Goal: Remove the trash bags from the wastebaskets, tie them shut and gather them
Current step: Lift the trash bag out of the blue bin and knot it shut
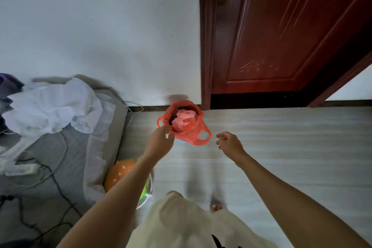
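**Red bag comes up by one handle at the foot of the wall**

A person leans over a red bag point(186, 125) that lines a basket point(180, 141), of which only a pale sliver shows beneath the plastic. The bag sits on the floor point(281, 137) against the white wall point(100, 36), just left of the dark red door point(281, 36). The left hand point(160, 140) pinches the bag's near-left rim by its handle loop, probably to peel the liner off the basket. The right hand point(229, 142) hovers just right of the bag, touching nothing, fingers loosely curled and thumb apart; it appears bound for the free handle point(203, 137) drooping on that side, so both loops can be drawn up and knotted. Crumpled pink waste fills the bag to near its mouth, which is open and untied.

Left of the bag lies a grey mattress point(80, 157) strewn with white cloth point(52, 106) and cables; an orange ball point(118, 173) rests by its corner. Nothing lies between hands and bag, though the wall behind leaves little room to tilt it back.
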A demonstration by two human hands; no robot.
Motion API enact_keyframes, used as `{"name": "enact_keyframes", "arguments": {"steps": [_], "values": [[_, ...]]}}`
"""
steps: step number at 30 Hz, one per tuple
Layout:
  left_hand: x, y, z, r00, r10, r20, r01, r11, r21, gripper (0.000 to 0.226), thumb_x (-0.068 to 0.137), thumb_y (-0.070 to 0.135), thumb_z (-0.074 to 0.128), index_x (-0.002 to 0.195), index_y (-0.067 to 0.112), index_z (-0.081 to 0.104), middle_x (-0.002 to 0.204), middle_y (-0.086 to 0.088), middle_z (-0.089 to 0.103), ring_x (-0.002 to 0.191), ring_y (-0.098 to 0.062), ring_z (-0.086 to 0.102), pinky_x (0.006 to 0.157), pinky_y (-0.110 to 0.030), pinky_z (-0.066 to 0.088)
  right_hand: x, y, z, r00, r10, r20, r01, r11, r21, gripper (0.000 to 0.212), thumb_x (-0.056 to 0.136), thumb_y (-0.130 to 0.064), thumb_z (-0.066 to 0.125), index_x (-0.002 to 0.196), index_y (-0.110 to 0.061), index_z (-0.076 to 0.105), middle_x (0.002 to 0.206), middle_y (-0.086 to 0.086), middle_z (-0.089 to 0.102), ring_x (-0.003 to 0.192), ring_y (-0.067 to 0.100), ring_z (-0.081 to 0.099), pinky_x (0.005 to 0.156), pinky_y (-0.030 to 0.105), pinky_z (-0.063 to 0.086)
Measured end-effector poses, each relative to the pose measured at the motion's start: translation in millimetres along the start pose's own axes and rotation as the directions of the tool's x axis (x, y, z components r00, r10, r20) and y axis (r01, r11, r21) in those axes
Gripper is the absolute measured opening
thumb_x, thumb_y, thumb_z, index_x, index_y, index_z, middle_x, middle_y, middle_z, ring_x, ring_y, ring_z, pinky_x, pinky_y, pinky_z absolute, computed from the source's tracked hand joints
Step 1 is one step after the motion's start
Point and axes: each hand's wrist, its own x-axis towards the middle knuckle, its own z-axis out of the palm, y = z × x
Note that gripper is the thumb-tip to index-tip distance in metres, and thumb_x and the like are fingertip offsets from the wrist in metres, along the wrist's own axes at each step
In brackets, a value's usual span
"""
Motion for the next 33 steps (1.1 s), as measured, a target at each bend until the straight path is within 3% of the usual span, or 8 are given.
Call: {"name": "enact_keyframes", "arguments": {"steps": [4,8,18,22,25,28,30,33], "values": [[98,-1,-15,0.997,0.009,0.078,-0.015,0.997,0.078,0.031,0.089,0.005,0.045,0.117,0.000,0.056,0.119,-0.020,0.062,0.110,-0.034,0.058,0.092,-0.036,0.043,68,-29,17,0.997,0.071,-0.044,-0.070,0.997,0.018,0.031,0.089,-0.012,0.038,0.114,-0.009,0.057,0.116,0.014,0.063,0.106,0.030,0.058,0.086,0.035,0.045],[217,-14,-16,0.975,0.008,0.221,-0.051,0.981,0.187,0.033,0.091,0.005,0.039,0.118,-0.005,0.054,0.120,-0.027,0.059,0.112,-0.037,0.057,0.095,-0.043,0.045,144,-45,43,0.975,0.180,-0.132,-0.164,0.978,0.127,0.031,0.089,-0.011,0.039,0.115,-0.010,0.057,0.113,0.013,0.064,0.105,0.030,0.059,0.079,0.030,0.042],[448,-93,70,0.865,-0.092,0.493,-0.105,0.929,0.356,0.033,0.096,0.021,0.039,0.121,0.003,0.052,0.127,-0.018,0.056,0.118,-0.033,0.052,0.101,-0.038,0.040,317,2,157,0.810,0.528,-0.255,-0.462,0.842,0.277,0.034,0.089,-0.007,0.040,0.120,-0.009,0.055,0.126,0.014,0.059,0.115,0.033,0.053,0.089,0.030,0.040],[514,-145,144,0.881,-0.111,0.460,-0.052,0.943,0.328,0.048,0.092,0.018,0.041,0.137,0.004,0.034,0.144,-0.020,0.038,0.132,-0.035,0.037,0.109,-0.041,0.032,389,56,196,0.803,0.502,-0.322,-0.441,0.863,0.246,0.038,0.093,-0.015,0.041,0.129,-0.006,0.045,0.132,0.020,0.051,0.123,0.034,0.046,0.099,0.036,0.036],[562,-195,202,0.901,-0.097,0.424,-0.086,0.916,0.392,0.059,0.097,0.030,0.032,0.146,0.007,0.011,0.153,-0.020,0.018,0.141,-0.037,0.018,0.115,-0.047,0.019,443,105,238,0.816,0.474,-0.331,-0.425,0.880,0.213,0.057,0.095,-0.029,0.037,0.144,-0.007,0.017,0.147,0.024,0.025,0.136,0.037,0.026,0.110,0.043,0.025],[589,-226,245,0.901,-0.040,0.431,-0.107,0.945,0.309,0.055,0.099,0.027,0.028,0.145,0.002,0.012,0.150,-0.026,0.021,0.138,-0.039,0.024,0.113,-0.043,0.021,474,140,272,0.864,0.406,-0.299,-0.386,0.914,0.128,0.056,0.098,-0.024,0.023,0.146,-0.008,-0.001,0.154,0.021,0.007,0.139,0.041,0.016,0.111,0.046,0.020],[604,-236,270,0.927,0.093,0.363,-0.204,0.938,0.279,0.046,0.098,0.020,0.030,0.140,-0.001,0.025,0.140,-0.030,0.034,0.130,-0.042,0.035,0.105,-0.045,0.029,490,162,279,0.844,0.352,-0.405,-0.308,0.936,0.173,0.051,0.098,-0.019,0.026,0.145,-0.006,0.009,0.150,0.022,0.024,0.134,0.040,0.029,0.107,0.043,0.026],[622,-232,292,0.904,0.303,0.300,-0.370,0.908,0.197,0.033,0.096,0.010,0.033,0.125,0.000,0.046,0.125,-0.026,0.052,0.117,-0.041,0.049,0.095,-0.042,0.039,510,184,273,0.735,0.263,-0.626,-0.227,0.964,0.138,0.038,0.096,-0.014,0.030,0.132,-0.002,0.035,0.128,0.025,0.051,0.120,0.042,0.047,0.100,0.043,0.033]]}}
